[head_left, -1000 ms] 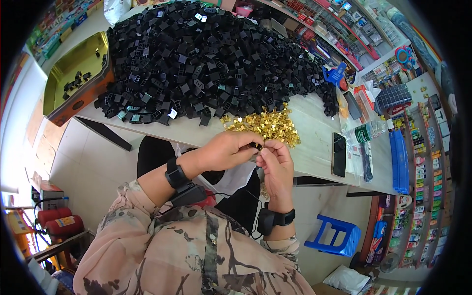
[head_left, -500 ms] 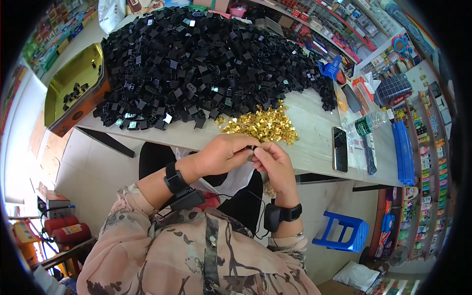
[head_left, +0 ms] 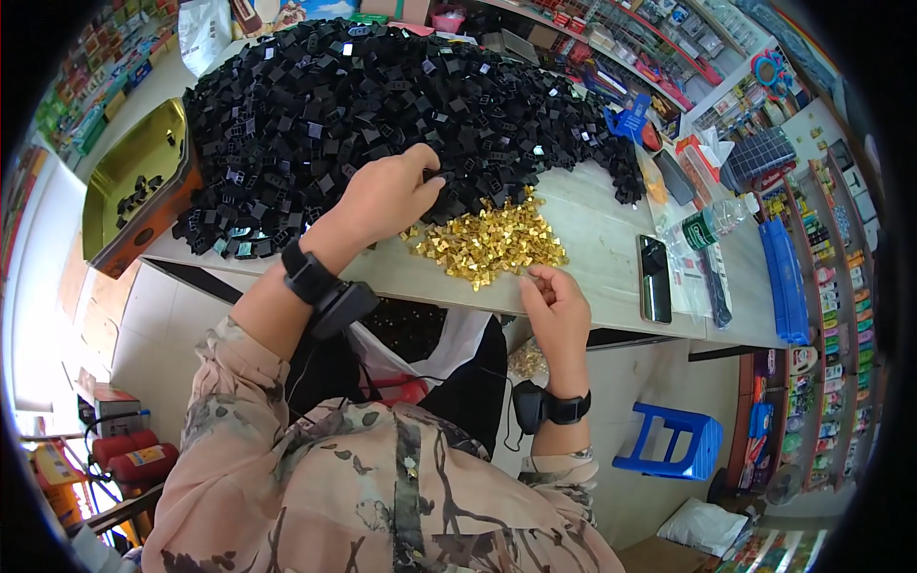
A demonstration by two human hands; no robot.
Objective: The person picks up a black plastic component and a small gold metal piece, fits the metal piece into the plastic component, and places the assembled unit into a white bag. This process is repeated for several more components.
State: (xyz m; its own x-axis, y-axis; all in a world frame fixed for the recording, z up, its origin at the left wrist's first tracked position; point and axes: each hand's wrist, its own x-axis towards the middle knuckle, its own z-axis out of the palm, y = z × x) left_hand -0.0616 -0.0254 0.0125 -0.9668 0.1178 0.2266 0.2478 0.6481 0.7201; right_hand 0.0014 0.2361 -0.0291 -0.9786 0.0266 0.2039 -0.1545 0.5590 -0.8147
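Left hand (head_left: 387, 198) at heaped black pieces (head_left: 353, 95), right hand (head_left: 557, 310) beside gold pieces (head_left: 492, 244) near bench (head_left: 602, 229) edge; both curled, can't tell if gripping. Tin box (head_left: 143, 229) left of heap; phone (head_left: 655, 279), bottle (head_left: 712, 224) right of gold pieces.

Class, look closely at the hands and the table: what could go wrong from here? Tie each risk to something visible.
The gold pieces lie near the front edge of the table, so the right hand beside them might brush some off.
The heap of black pieces borders the gold ones, so the left hand, at that heap, could mix them.
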